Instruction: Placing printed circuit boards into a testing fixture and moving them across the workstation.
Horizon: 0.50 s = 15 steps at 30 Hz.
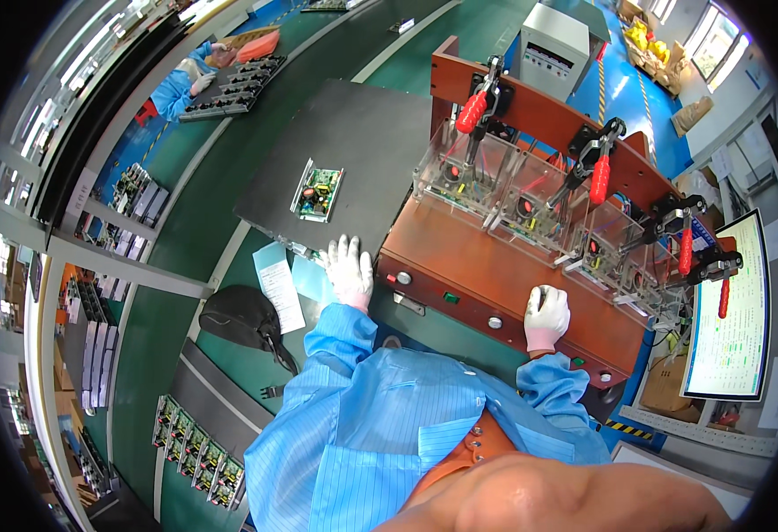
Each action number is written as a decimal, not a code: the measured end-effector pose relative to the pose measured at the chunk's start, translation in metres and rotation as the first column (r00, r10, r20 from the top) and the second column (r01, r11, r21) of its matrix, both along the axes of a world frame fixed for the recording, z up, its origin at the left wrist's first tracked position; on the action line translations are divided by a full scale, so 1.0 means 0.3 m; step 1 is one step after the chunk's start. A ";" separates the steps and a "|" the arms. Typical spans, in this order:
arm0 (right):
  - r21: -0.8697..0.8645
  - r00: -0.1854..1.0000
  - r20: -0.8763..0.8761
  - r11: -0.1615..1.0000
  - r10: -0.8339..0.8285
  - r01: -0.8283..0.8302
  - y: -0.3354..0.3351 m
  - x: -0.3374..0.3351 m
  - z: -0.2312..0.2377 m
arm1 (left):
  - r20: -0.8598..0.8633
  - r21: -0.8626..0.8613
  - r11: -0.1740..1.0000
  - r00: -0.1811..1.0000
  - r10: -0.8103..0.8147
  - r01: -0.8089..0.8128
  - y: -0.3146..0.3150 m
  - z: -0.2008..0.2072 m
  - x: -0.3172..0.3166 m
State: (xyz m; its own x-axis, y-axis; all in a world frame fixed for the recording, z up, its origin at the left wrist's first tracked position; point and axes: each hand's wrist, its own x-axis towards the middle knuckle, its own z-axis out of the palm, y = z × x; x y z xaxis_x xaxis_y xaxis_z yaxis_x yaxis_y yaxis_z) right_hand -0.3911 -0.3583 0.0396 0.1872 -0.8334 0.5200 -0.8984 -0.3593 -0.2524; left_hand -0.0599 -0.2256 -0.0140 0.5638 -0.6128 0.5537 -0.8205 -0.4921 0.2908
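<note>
My left hand [350,271], in a white glove, lies with its fingers stretched at the near edge of a dark grey board [362,133]. A green circuit board in a metal bracket [320,191] sits on that board, beyond my left fingertips and apart from them. My right hand [547,316], also gloved, rests with curled fingers on the top of a red-brown test fixture [460,248]; nothing shows in it, though its palm side is hidden. Clear covers [469,168] stand along the fixture over circuit boards, under black toggle clamps with red handles [600,179].
Paper sheets [280,285] and a black pouch [240,317] lie left of my left arm. Several circuit boards [201,457] are lined up at lower left. A monitor [727,310] stands right. Behind the fixture is a grey instrument [555,49]. Another person [176,89] works at far left.
</note>
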 end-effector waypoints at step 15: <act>-0.011 1.000 -0.014 1.000 -0.003 0.003 0.001 0.001 -0.004 | 0.029 -0.001 1.000 0.999 0.015 -0.015 -0.005 -0.023 0.010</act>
State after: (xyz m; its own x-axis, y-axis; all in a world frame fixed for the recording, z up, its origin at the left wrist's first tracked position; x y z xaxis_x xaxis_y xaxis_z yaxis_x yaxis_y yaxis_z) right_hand -0.3909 -0.3581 0.0382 0.1923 -0.8280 0.5268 -0.9030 -0.3595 -0.2354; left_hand -0.0570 -0.2273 -0.0208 0.5567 -0.6038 0.5705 -0.8211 -0.5044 0.2673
